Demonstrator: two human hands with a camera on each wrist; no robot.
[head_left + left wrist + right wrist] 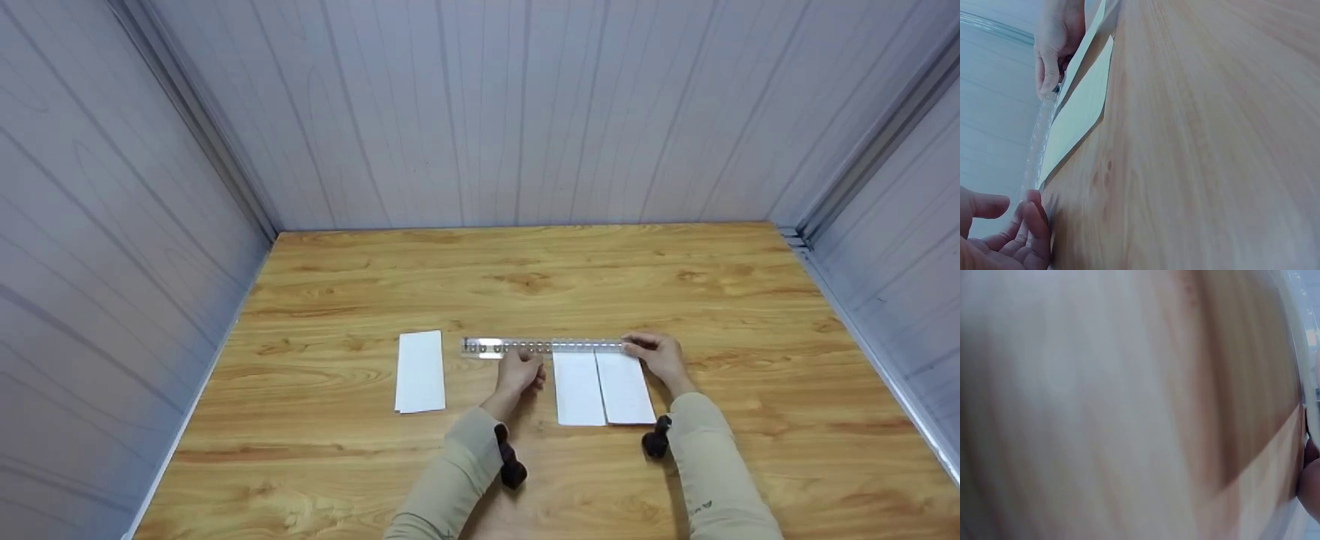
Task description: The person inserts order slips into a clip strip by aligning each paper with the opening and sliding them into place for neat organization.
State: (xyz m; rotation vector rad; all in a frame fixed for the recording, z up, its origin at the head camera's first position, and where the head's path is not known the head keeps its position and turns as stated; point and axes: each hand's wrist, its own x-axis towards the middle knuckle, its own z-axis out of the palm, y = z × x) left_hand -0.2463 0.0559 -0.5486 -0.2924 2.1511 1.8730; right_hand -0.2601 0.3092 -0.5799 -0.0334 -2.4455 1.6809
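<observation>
A long clear ruler lies crosswise over the top edges of two white paper slips, the left slip and the right slip. At the ruler's right end my right hand pinches it between thumb and fingers. My left hand holds the ruler left of its middle, fingers bent. In the left wrist view the ruler runs between my left hand and my right hand. Only a fingertip shows at the edge of the right wrist view.
More white slips, slightly offset in a stack, lie to the left of the ruler. All of this is on a wood-grain table. Pale panel walls enclose the table at the back and both sides.
</observation>
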